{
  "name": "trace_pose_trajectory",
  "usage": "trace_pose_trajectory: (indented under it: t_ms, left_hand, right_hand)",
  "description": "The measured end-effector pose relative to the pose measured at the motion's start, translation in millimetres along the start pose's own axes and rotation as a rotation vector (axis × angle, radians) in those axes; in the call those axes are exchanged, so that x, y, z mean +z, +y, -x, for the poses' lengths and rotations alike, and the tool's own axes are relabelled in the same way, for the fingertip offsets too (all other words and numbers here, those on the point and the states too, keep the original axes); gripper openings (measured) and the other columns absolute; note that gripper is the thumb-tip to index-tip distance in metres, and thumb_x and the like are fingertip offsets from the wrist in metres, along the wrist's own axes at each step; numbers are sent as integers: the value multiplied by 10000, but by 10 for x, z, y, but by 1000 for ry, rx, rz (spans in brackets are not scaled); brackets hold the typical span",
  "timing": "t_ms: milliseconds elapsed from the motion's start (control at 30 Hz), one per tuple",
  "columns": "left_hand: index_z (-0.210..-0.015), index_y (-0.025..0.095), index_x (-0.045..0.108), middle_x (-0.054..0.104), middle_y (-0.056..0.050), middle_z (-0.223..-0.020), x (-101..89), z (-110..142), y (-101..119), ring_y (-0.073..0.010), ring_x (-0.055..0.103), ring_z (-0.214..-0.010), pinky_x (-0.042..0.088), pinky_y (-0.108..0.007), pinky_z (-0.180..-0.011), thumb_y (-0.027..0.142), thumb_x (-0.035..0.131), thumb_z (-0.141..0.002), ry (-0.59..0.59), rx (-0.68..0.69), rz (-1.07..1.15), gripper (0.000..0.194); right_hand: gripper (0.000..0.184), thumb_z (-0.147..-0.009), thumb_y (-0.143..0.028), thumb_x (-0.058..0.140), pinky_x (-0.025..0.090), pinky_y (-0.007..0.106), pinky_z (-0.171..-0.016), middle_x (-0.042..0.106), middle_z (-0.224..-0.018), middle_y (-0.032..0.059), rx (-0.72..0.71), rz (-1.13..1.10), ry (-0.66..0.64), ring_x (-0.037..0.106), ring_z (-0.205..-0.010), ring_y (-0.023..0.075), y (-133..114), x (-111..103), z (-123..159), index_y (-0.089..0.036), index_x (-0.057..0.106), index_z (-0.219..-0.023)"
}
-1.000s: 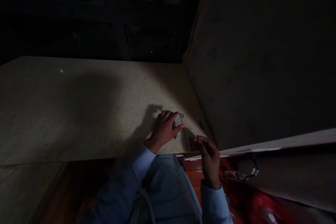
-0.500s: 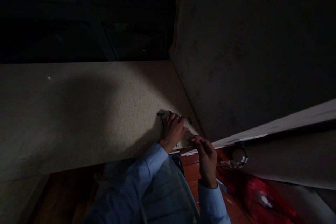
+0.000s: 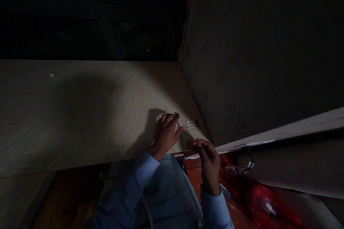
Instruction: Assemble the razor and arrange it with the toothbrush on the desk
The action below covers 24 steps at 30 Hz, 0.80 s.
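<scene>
My left hand (image 3: 167, 133) is over the pale tabletop near its right end, thumb and fingers spread with nothing held between them. Just past its fingertips is a thin dark rod (image 3: 178, 124), partly hidden by the hand. To the right lies a small clear piece with rows of ridges (image 3: 191, 125), beside a short dark piece (image 3: 197, 122). My right hand (image 3: 209, 159) is closed in a pinch at the front edge of the table. Whatever sits between its fingertips is too dark and small to make out.
The pale tabletop (image 3: 129, 107) stretches far to the left. A dark wall-like panel (image 3: 255, 61) rises along its right side, and dark framed panes (image 3: 113, 39) stand behind. Below right are a cable with a white tag (image 3: 250, 165) and a red bag (image 3: 264, 200).
My left hand moved right with the clear ridged piece, set it beside the short dark piece, let go and came back left. My right hand stayed pinched, shifting slightly. The view turned a little.
</scene>
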<state>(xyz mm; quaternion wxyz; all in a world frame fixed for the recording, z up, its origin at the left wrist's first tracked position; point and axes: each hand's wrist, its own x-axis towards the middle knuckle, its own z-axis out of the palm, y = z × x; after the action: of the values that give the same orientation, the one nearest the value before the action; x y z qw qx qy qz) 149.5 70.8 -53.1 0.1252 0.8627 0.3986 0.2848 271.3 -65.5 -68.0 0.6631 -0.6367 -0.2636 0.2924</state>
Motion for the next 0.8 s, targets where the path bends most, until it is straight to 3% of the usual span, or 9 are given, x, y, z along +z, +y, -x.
trace_pose_trajectory:
  t_ms: [100,267,400,500,633,800]
  left_hand:
    - [-1193,217,661,705,-99,-1170,-151,195,-413,-280,589,-1147,473,-444,-1024,351,580,-963,97,-54,36,279]
    - [-1113,231,692,726,-99,-1108,-388,592,-1129,-274,659,-1076,539,-436,-977,369,599,-922,196,-282,117,254]
    - [-1044,217,717,743,-97,-1086,-588,863,-1502,-263,689,-1032,559,-428,-956,408,607,-889,269,-403,248,269]
    - [-1007,197,719,765,-88,-1019,-673,959,-1636,-236,718,-932,592,-389,-876,451,619,-862,381,-544,491,309]
    - [-961,174,718,783,-93,-962,-699,982,-1633,-231,734,-894,600,-370,-840,466,618,-848,480,-652,724,328]
    - [-918,188,736,788,-84,-955,-711,998,-1525,-229,738,-914,593,-359,-850,431,620,-852,429,-581,745,277]
  right_hand:
    - [239,-801,-448,751,554,317,-708,762,-817,51,14,-27,-65,687,-767,207,-51,181,80,-214,748,-849]
    - [230,-847,-437,716,566,336,-780,771,-863,55,-1,-26,-302,709,-820,212,-47,622,201,-219,750,-914]
    - [223,-863,-428,686,572,338,-795,769,-868,51,-21,-39,-503,713,-824,204,-8,1099,241,-223,743,-930]
    - [233,-847,-437,681,578,341,-771,761,-835,42,-2,-47,-588,704,-772,197,67,1504,227,-220,728,-921]
    - [226,-851,-417,642,566,326,-743,764,-836,41,2,-19,-645,695,-761,192,256,1934,205,-210,716,-901]
    - [215,-903,-361,588,544,328,-770,776,-918,64,-180,220,-601,707,-852,223,453,2031,266,-217,735,-966]
